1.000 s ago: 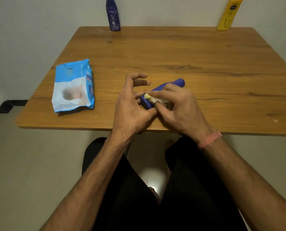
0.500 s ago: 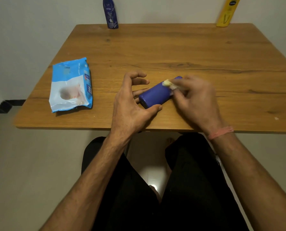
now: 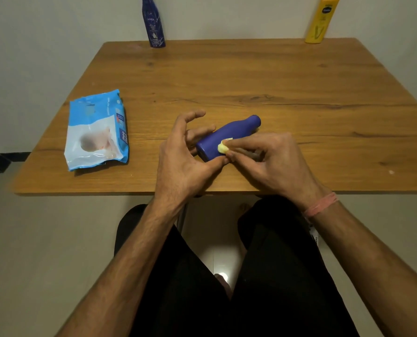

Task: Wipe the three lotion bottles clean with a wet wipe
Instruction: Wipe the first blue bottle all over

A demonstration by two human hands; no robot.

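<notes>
Both hands on lying blue bottle (image 3: 228, 138): left hand (image 3: 183, 156) grips base, right hand (image 3: 273, 159) pinches wet wipe (image 3: 223, 147) against it.

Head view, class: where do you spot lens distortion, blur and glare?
Head view: the wide lens bows the table edges and tilts the standing blue bottle and yellow bottle inward; the picture on the wipes pack is blurred; a bright glare spot shines on the floor between the knees.

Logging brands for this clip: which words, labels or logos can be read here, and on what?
"NIVEA": upright dark blue lotion bottle at the table's far edge.
"mee mee": side of the light blue wet-wipe pack.
Oval logo on the upright yellow lotion bottle: too blurred to read.
Lying blue bottle: no text visible.
</notes>
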